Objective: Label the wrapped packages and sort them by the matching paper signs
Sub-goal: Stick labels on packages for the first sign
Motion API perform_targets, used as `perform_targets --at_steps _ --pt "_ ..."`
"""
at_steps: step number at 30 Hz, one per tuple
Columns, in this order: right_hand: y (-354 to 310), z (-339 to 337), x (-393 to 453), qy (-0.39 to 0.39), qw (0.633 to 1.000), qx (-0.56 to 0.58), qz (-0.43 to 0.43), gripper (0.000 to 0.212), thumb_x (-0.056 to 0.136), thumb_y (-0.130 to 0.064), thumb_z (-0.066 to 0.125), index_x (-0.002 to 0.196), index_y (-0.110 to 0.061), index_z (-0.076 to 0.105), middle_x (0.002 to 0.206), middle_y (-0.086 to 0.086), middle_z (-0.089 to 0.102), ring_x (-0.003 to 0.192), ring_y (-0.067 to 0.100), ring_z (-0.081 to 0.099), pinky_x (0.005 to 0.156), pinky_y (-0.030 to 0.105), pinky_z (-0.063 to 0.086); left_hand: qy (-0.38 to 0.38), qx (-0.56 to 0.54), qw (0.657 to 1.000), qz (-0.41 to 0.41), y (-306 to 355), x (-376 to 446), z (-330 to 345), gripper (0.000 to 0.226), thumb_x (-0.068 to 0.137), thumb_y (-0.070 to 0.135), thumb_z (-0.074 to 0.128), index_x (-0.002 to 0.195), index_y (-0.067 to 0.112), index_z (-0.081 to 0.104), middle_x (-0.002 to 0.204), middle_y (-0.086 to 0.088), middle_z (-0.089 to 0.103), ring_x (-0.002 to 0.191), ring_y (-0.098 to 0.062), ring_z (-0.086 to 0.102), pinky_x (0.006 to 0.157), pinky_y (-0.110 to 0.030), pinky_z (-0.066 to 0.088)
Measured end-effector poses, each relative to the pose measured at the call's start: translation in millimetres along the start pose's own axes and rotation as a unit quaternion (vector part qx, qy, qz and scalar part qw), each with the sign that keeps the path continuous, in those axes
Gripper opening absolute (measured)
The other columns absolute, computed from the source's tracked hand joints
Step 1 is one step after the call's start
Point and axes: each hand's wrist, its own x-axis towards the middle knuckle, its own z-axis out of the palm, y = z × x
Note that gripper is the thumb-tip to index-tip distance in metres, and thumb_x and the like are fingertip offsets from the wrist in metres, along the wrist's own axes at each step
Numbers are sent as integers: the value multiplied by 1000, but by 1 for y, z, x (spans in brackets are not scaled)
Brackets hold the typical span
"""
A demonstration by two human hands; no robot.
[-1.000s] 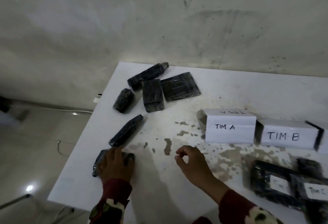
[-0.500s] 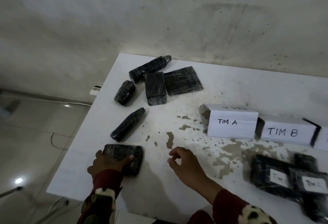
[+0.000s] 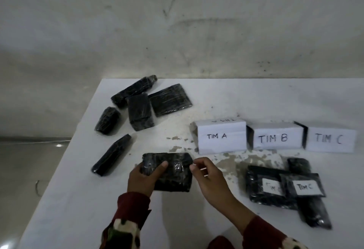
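At the near middle of the white table [image 3: 256, 99]: one black wrapped package [image 3: 173, 171], gripped at its left end by the left hand [image 3: 144, 177], thumb on top, no label on it yet. Just beside its right edge, the right hand [image 3: 208, 177], fingertips pinched narrowly together, maybe on a small label; cannot tell for sure. Behind, three folded paper signs in a row: TIM A [image 3: 221, 136], TIM B [image 3: 275, 137], TIM C [image 3: 331, 139]. Near the front right, three packages, two with white labels [image 3: 306, 187] reading TIM C as far as legible, so probably sorted already. At far left, five unlabelled packages [image 3: 137, 108] waiting. By judgement, less than half done.
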Motion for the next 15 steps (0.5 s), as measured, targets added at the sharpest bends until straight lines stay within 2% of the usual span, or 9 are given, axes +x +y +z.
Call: perform_targets --at_steps 2,5,8,10,12,15 --pt "-2 -24 -4 28 998 57 17 9 89 -28 57 97 -25 53 88 0 62 72 3 57 57 6 42 -32 -18 999 20 6 -9 31 15 67 15 79 75 14 66 69 2 70 60 -10 68 55 -19 52" --pt "2 -70 -13 60 994 88 19 20 87 -31 60 102 -33 48 83 -9 62 71 -2 60 60 9 46 -77 -37 996 29 17 -23 84 12 69 14 78 75 16 68 71 0 72 65 -17 68 66 -27 52" --pt "14 -131 -22 99 989 108 32 27 87 -28 59 111 -30 47 97 -8 63 90 7 63 76 19 51 -115 -58 991 22 22 -42 148 6 71 19 76 71 19 70 71 1 73 69 -19 69 73 -31 51" --pt "25 -176 -29 134 983 116 36 22 87 -26 60 105 -33 49 96 -10 63 90 8 63 81 25 52 -146 -61 987 21 24 -60 193 6 72 24 74 72 18 71 75 -2 74 71 -21 69 74 -32 52" --pt "35 -214 -37 159 978 129 37 18 87 -24 60 95 -36 51 93 -10 64 86 5 63 77 23 53 -177 -63 982 13 23 -77 233 11 73 27 73 77 16 71 77 -4 75 74 -24 70 73 -33 54" --pt "52 -262 -46 188 971 142 44 17 86 -20 61 91 -33 52 85 -6 63 75 5 63 64 17 49 -214 -69 974 -7 19 -98 284 19 73 30 72 87 17 70 91 -8 73 87 -27 68 84 -40 53"
